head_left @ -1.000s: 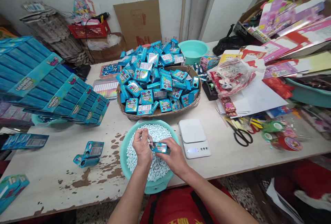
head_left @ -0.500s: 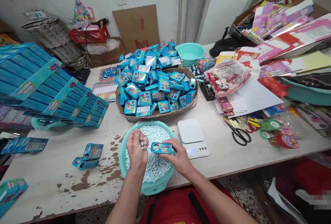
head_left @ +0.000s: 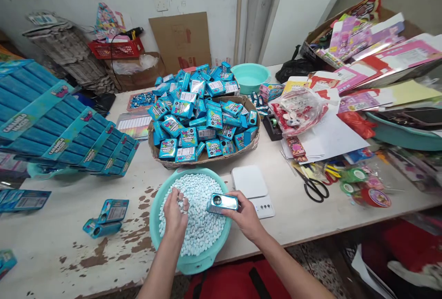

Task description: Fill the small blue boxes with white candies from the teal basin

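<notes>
My left hand is over the left part of a turquoise basin, palm up, its fingers curled around a few small white candies. Pale candies fill much of the basin. Over its right side, my right hand grips a small blue candy box between thumb and fingers. The box lies roughly level, with a round dark opening at its left end facing up. Whether candies are inside it I cannot make out.
Behind the basin stands a cardboard tray heaped with blue boxes. A white scale sits to the right, with scissors and tape rolls beyond. Flat-packed blue cartons rise at left; two small boxes lie nearby.
The box in my right hand has turned, so its printed side no longer faces me. My left hand has lowered slightly and its fingers have loosened a little. The view has shifted.
</notes>
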A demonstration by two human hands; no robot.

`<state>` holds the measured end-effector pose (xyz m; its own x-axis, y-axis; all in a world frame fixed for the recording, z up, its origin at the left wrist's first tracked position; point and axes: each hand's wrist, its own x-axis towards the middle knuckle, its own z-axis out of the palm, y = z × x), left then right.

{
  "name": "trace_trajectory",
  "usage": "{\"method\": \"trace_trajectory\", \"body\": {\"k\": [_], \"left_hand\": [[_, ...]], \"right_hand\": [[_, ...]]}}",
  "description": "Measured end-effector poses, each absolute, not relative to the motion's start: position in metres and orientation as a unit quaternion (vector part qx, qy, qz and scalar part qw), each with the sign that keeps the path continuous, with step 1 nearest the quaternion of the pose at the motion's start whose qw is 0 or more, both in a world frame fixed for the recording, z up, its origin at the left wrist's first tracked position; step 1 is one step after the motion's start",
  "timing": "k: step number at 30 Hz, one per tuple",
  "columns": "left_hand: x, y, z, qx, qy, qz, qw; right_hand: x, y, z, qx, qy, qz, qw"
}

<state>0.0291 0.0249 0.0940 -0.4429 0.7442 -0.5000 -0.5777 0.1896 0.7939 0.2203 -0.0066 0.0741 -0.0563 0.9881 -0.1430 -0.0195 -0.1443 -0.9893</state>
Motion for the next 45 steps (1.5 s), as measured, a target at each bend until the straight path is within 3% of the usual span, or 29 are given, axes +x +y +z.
{"method": "trace_trajectory", "body": {"k": [6, 14, 22, 28, 32, 36, 42, 45], "left_hand": [[0.062, 0.022, 0.124, 0.177, 0.524, 0.697, 0.456], [0.065, 0.026, 0.112, 0.225, 0.554, 0.688, 0.412], [0.059, 0.027, 0.102, 0.258, 0.622, 0.6, 0.432], [0.043, 0.033, 0.104, 0.204, 0.586, 0.623, 0.477], [0.012, 0.028, 0.079, 0.332, 0.704, 0.451, 0.437], [-0.012, 0.032, 0.059, 0.554, 0.731, 0.217, 0.334], [-0.002, 0.143, 0.091, 0.591, 0.76, 0.237, 0.13], [0.015, 0.207, 0.095, 0.595, 0.772, 0.185, 0.122]], "right_hand": [[0.196, 0.0, 0.082, -0.518, -0.594, 0.453, 0.418], [0.173, 0.008, 0.082, -0.514, -0.641, 0.437, 0.366], [0.171, 0.009, 0.084, -0.501, -0.711, 0.37, 0.326], [0.181, 0.017, 0.082, -0.521, -0.601, 0.465, 0.389], [0.208, 0.014, 0.086, -0.521, -0.5, 0.55, 0.418], [0.255, 0.011, 0.079, -0.559, -0.442, 0.526, 0.464], [0.309, 0.037, 0.036, -0.638, -0.432, 0.386, 0.506], [0.319, 0.051, 0.015, -0.646, -0.443, 0.374, 0.497]]}}
